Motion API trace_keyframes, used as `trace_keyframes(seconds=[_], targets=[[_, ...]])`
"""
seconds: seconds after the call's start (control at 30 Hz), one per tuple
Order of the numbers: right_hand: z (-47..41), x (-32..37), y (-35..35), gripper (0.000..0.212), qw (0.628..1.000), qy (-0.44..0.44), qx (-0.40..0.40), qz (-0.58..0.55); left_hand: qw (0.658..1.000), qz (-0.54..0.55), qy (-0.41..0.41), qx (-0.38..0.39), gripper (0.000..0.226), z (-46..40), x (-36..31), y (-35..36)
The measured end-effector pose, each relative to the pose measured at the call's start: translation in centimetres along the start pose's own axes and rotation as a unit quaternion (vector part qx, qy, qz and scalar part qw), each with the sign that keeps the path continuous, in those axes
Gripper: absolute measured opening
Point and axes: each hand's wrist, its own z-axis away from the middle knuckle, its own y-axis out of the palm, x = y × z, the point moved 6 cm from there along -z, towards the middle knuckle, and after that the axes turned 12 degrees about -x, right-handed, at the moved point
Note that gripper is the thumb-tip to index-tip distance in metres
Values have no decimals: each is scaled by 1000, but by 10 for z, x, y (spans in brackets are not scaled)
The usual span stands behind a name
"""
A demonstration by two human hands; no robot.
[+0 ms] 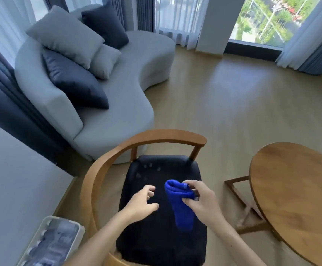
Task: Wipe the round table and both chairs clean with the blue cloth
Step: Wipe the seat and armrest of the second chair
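My right hand (204, 200) holds the blue cloth (179, 204), its grip grasping the rolled upper end between thumb and fingers, so that the rest of the cloth hangs down over the seat. My left hand (143, 202) hovers just left of the cloth, its grip released, fingers loosely curled and holding nothing. Both hands are above the chair (156, 237), which has a dark padded seat and a curved wooden backrest (156, 137) on its far side; several pale marks show on the far left part of the seat. The round wooden counter (300, 192) stands to the right of the chair, apart from it, with its crossed wooden base (240, 191) visible on the floor between the two. Farther off on the left is a curved grey sofa (129, 89) bearing light and dark cushions (74, 81). A window (267, 18) with curtains (309, 47) lies at the far right. At the near left corner, a clear plastic container (52, 240) sits on the floor; its contents are too blurred to identify.
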Motion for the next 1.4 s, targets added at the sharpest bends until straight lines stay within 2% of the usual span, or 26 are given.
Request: trace_keyframes(seconds=[0.07,0.17,0.3,0.4,0.47,0.53,0.6,0.73,0.83,0.97,1.13,1.23,1.33,1.4], targets=[[-13,-29,23,39,1000,9,8,20,998,-35,-43,-32,52,-18,35,3],[-37,-71,57,44,998,37,38,40,994,-64,-84,-39,46,-41,79,13],[-82,-129,104,61,989,125,79,11,989,-95,-105,-36,42,-81,124,26],[-110,-173,134,62,986,143,37,82,982,-155,-106,-29,45,-116,152,35],[-113,-194,160,58,978,109,19,174,975,-189,-109,-41,48,-136,167,41],[-103,-203,191,59,960,55,14,274,965,-225,-103,-81,51,-155,176,46],[-89,-207,219,65,935,37,-2,353,952,-265,-90,-126,54,-170,183,51],[-83,-216,250,74,912,65,-81,397,941,-279,-80,-174,59,-194,204,64],[-72,-230,259,69,906,64,-135,396,938,-283,-68,-186,62,-200,220,75],[-56,-240,266,59,904,66,-188,379,941,-227,-4,-251,59,-195,235,82],[-118,-218,273,50,910,-52,-216,349,943,-176,14,-280,58,-192,240,85],[-194,-192,293,54,917,-119,-174,339,949,-139,21,-284,53,-192,241,85],[-239,-166,320,48,909,-138,-139,369,950,-15,-4,-313,49,-193,243,74],[-226,-152,327,41,907,-181,-131,358,922,126,-75,-357,45,-192,244,61]])
